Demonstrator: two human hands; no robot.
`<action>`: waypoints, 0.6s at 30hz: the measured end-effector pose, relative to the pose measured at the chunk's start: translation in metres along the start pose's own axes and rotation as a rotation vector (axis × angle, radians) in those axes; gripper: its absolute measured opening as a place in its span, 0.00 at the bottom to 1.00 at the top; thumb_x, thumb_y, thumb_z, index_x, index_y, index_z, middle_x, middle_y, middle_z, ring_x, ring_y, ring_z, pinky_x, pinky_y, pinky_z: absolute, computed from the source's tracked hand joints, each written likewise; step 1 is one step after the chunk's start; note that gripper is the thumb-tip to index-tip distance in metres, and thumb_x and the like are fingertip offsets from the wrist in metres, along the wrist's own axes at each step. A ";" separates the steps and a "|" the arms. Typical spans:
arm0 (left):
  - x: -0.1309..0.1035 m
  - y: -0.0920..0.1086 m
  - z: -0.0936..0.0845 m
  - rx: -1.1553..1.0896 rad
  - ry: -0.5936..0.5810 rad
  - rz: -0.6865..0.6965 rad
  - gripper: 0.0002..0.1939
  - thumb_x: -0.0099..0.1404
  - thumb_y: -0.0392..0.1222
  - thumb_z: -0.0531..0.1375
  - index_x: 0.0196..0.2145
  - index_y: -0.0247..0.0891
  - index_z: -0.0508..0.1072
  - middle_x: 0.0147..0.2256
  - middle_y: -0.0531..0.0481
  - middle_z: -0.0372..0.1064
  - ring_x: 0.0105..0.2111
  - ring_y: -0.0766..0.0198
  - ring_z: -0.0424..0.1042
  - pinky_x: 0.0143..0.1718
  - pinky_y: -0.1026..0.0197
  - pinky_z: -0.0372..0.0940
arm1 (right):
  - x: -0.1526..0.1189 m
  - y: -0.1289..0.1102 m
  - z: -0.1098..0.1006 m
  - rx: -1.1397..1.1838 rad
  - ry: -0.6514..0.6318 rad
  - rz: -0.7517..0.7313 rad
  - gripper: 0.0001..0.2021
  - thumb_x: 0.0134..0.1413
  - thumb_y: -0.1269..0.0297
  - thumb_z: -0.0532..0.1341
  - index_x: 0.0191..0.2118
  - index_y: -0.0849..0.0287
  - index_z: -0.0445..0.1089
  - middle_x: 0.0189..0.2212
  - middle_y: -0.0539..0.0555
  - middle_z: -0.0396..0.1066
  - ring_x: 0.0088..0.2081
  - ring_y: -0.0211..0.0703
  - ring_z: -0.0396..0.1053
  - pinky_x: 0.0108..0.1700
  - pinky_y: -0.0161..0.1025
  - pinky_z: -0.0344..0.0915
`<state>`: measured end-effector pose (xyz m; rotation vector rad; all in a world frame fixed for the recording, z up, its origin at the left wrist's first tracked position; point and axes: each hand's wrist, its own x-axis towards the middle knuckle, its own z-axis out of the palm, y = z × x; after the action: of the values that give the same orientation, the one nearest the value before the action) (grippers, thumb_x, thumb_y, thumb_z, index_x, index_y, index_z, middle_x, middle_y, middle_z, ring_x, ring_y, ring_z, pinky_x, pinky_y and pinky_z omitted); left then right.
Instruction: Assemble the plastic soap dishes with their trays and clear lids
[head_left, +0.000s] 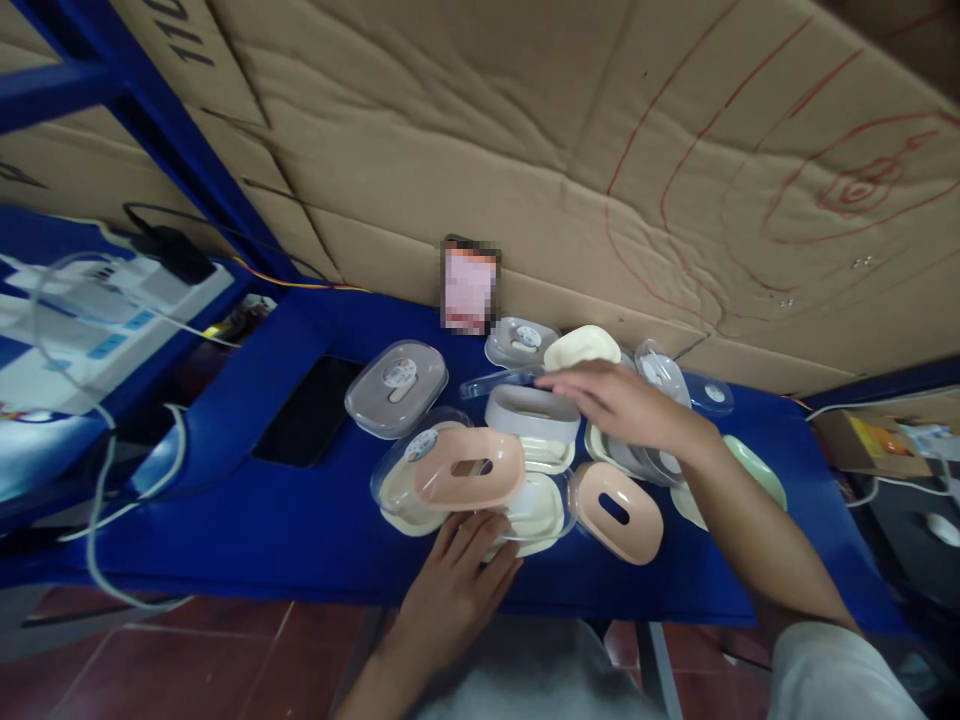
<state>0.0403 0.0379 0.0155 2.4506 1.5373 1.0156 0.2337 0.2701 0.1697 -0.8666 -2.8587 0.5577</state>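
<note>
On the blue table lie several oval plastic pieces. My left hand (469, 565) rests with fingers spread at the front edge of a peach piece with a slot (442, 478) and a cream piece (541, 515) under clear plastic. Farther back, my right hand (611, 395) reaches over a grey oval piece (531, 415), its fingertips at a clear cover (491, 383); whether it grips the cover is unclear. A second peach piece (619, 512) lies to the right. Behind my right hand sits a cream piece (583, 345). A grey piece with a round label (397, 388) stands apart at the left.
A black phone-like slab (307, 412) lies on the blue table (300, 540) at the left. Cardboard (450, 130) walls the back, with a blurred upright device (469, 288) against it. Cables and a power strip (142, 320) are far left; a green piece (757, 472) is right.
</note>
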 end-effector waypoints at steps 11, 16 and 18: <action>0.001 -0.001 0.001 0.012 0.017 -0.020 0.07 0.76 0.36 0.61 0.48 0.41 0.78 0.50 0.45 0.78 0.54 0.52 0.75 0.62 0.45 0.65 | 0.087 0.046 0.029 -0.378 -0.131 0.191 0.34 0.66 0.58 0.68 0.72 0.60 0.60 0.69 0.67 0.63 0.66 0.64 0.66 0.63 0.52 0.63; -0.001 -0.001 0.003 -0.003 0.031 -0.029 0.07 0.76 0.36 0.60 0.48 0.41 0.78 0.50 0.45 0.78 0.54 0.52 0.75 0.62 0.45 0.64 | 0.067 0.037 0.009 -0.445 -0.072 0.200 0.24 0.73 0.68 0.57 0.70 0.60 0.61 0.60 0.66 0.74 0.59 0.59 0.72 0.58 0.50 0.65; -0.001 -0.001 0.003 -0.009 0.035 -0.025 0.08 0.77 0.37 0.60 0.48 0.41 0.78 0.51 0.45 0.78 0.54 0.52 0.74 0.62 0.44 0.63 | 0.059 0.024 0.004 -0.551 0.053 0.200 0.21 0.72 0.73 0.52 0.66 0.63 0.66 0.56 0.68 0.76 0.58 0.61 0.72 0.59 0.52 0.63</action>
<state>0.0408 0.0381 0.0124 2.4138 1.5670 1.0644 0.1965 0.3196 0.1566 -1.2233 -2.9288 -0.2623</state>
